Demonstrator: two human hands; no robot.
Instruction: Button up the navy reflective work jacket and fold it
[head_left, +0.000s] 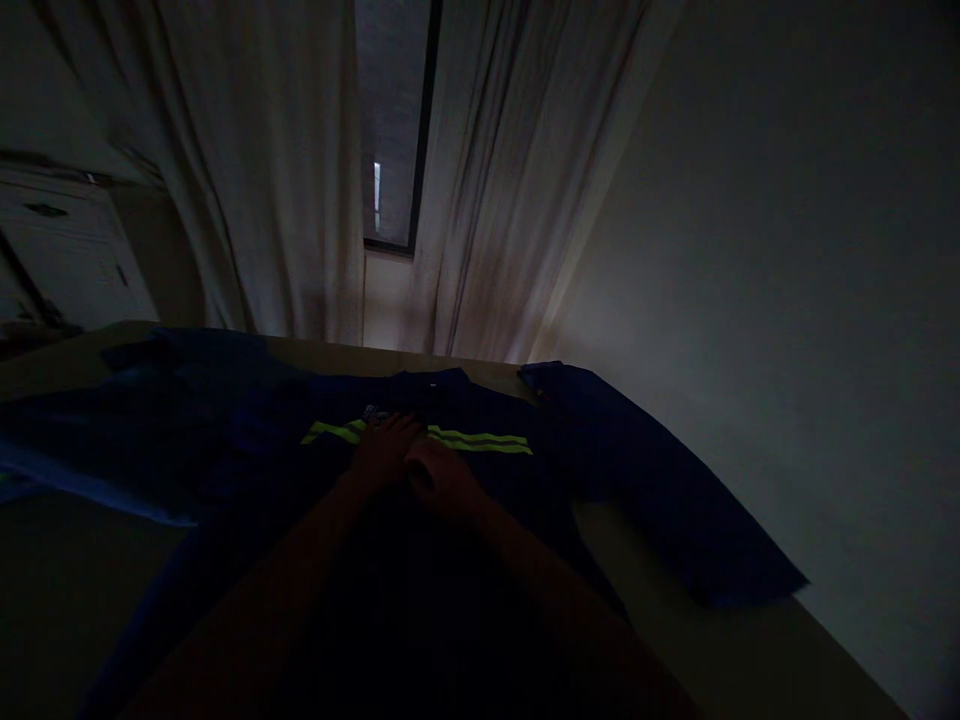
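A dark blue work jacket (pixel 480 415) with yellow-green reflective stripes lies spread out, its collar at the far end and one sleeve (pixel 652 460) stretched out to the right. My left hand (pixel 386 445) rests on the chest by the stripe, its fingers extended over the cloth beside small white lettering. Just right of it, my right hand (pixel 446 478) is closed with curled fingers at the middle of the jacket's front, where it seems to grip the cloth. The dim light hides the exact fingertip contact and the lower part of the jacket.
More blue clothing (pixel 150 420) lies heaped at the left on the pale bed-like surface (pixel 60 580). Long curtains (pixel 285 180) hang behind, parted at a narrow window (pixel 394 120). A bare wall (pixel 787 250) bounds the right side. A white cabinet (pixel 67 240) stands far left.
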